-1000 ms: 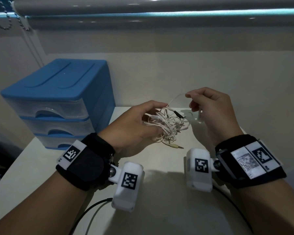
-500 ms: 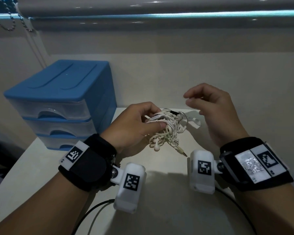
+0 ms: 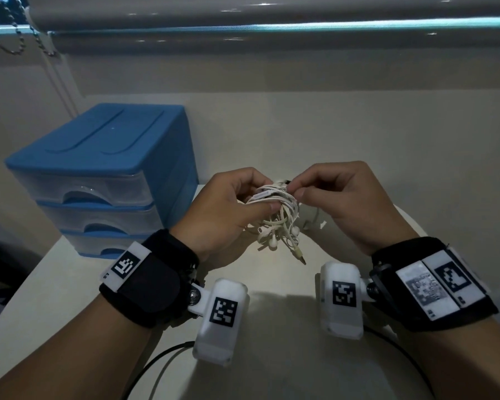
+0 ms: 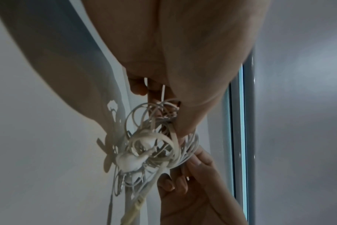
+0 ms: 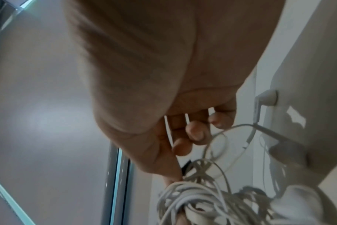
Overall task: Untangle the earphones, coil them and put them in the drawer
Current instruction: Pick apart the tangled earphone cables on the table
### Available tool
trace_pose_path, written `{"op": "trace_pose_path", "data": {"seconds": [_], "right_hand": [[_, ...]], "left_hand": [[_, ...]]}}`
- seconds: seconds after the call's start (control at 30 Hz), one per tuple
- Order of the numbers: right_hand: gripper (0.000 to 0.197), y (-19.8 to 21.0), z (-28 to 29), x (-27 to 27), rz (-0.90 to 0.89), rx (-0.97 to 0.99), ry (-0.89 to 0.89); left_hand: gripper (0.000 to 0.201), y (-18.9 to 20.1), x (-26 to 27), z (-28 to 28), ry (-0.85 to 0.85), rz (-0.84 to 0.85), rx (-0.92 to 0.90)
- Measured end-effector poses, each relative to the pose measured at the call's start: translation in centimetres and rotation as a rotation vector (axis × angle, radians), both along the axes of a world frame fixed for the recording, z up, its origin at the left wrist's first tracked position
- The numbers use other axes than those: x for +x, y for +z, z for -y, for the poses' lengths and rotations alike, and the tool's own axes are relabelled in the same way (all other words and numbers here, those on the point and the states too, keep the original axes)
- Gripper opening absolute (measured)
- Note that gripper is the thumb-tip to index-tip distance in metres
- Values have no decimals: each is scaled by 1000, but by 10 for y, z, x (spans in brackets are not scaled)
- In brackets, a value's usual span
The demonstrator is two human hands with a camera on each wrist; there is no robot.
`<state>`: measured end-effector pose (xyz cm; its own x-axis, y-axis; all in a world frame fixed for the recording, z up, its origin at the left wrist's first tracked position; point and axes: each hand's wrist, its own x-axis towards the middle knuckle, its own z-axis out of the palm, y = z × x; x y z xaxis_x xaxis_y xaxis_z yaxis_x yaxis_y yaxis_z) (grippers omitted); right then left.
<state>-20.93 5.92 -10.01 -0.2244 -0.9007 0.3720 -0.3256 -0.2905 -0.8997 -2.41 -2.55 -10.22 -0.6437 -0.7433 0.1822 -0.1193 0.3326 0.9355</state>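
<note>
Item: tangled bundle of thin white wired earphones (image 3: 274,217), cords looped over one another, earbuds and gilt jack plug hanging at the bottom.

Step in hand, as judged: untangling, not far along; the loops are unsorted.

Handling advice: fix the knot with one hand, find a free end (jack or earbud), and feed it back through the loops slack. Tugging would likely tighten the snarl.

Left hand (image 3: 228,212): fingers curled round the bundle, thumb pressed across its front; it carries the weight.

Right hand (image 3: 338,197): thumb and forefinger pinch a strand at the bundle's top right side.

Location: bundle held between both hands, lifted above the pale tabletop (image 3: 272,370).

Destination: blue plastic three-drawer cabinet (image 3: 104,174), well left of the bundle, all clear-fronted drawers closed.
</note>
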Motion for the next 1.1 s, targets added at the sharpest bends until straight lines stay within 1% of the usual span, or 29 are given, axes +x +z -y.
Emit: {"op": "trace_pose_path", "data": {"seconds": [0.1, 0.27, 0.33, 0.43, 0.53, 0.63, 0.7, 0.8, 0.93, 1.03, 1.1], "right_hand": [[18, 0, 0, 0, -23, 18, -46], [18, 0, 0, -1, 16, -10, -88], [20, 1, 0, -2, 9, -24, -93], [19, 2, 0, 0, -22, 18, -55], [13, 3, 0, 2, -22, 63, -6], [18, 4, -2, 1, 23, 74, 36], [17, 6, -3, 3, 37, 72, 59], [18, 8, -5, 4, 37, 73, 40], [15, 9, -6, 6, 86, 112, 19], [14, 9, -6, 8, 127, 100, 10], [15, 9, -6, 8, 139, 97, 11]], "left_hand": [[14, 1, 1, 0, -20, -8, 24], [11, 1, 1, -4, -99, -36, 79], [12, 2, 1, -4, -141, -4, 68], [13, 3, 2, -6, -175, 11, 71], [11, 5, 0, -9, -158, -34, 124], [11, 7, -1, -14, -152, -92, 198], [12, 9, -1, -15, -149, -131, 260], [12, 10, -1, -16, -148, -157, 323], [12, 9, 0, -15, -137, -106, 259], [9, 9, 1, -13, -126, -44, 149], [11, 9, 1, -13, -118, -46, 157]]}}
